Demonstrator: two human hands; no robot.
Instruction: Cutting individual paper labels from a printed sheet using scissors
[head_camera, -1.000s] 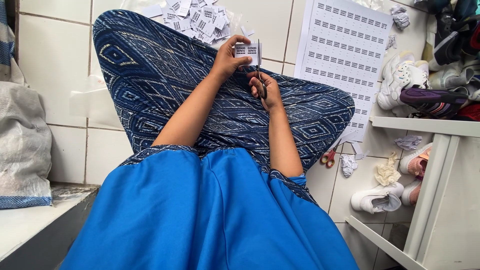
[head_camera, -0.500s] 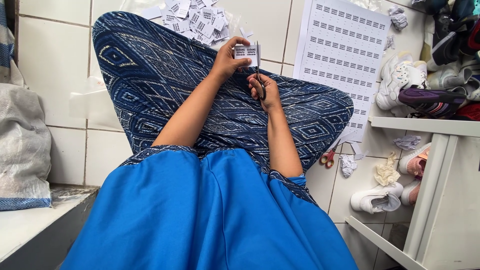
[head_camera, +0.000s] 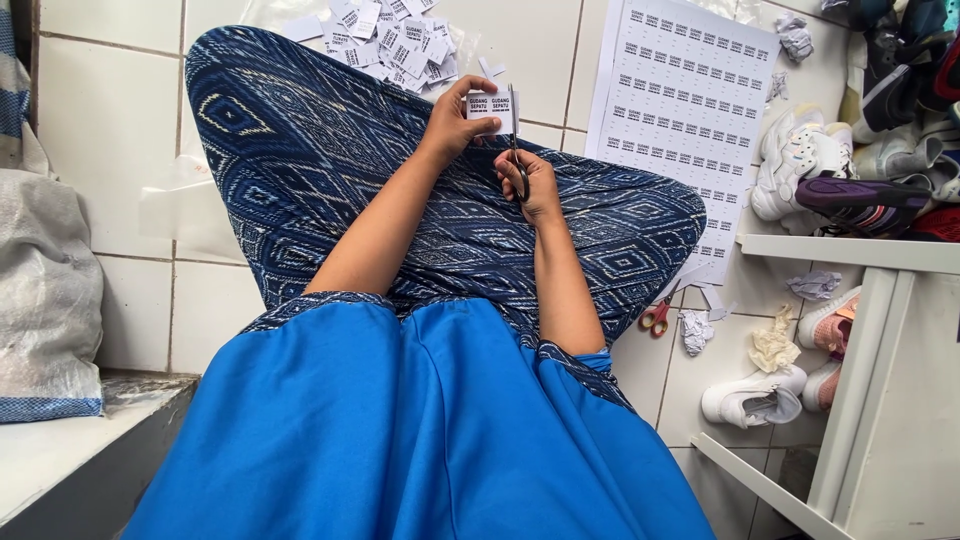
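Observation:
My left hand (head_camera: 458, 122) pinches a small white strip of printed paper labels (head_camera: 490, 107) above my crossed legs in blue patterned trousers (head_camera: 330, 170). My right hand (head_camera: 535, 183) grips black-handled scissors (head_camera: 516, 140), blades pointing up along the strip's right edge. A pile of cut paper labels (head_camera: 392, 38) lies on the white tiled floor beyond my knee. A large printed sheet of uncut labels (head_camera: 685, 110) lies on the floor to the right.
A white shoe rack (head_camera: 850, 330) with several sneakers stands at right. Red-handled scissors (head_camera: 657, 316) and crumpled paper (head_camera: 695, 330) lie on the floor by my leg. A grey woven sack (head_camera: 45, 290) sits at left on a ledge.
Both hands stay in place over my legs; the scissors shift slightly along the strip's right edge.

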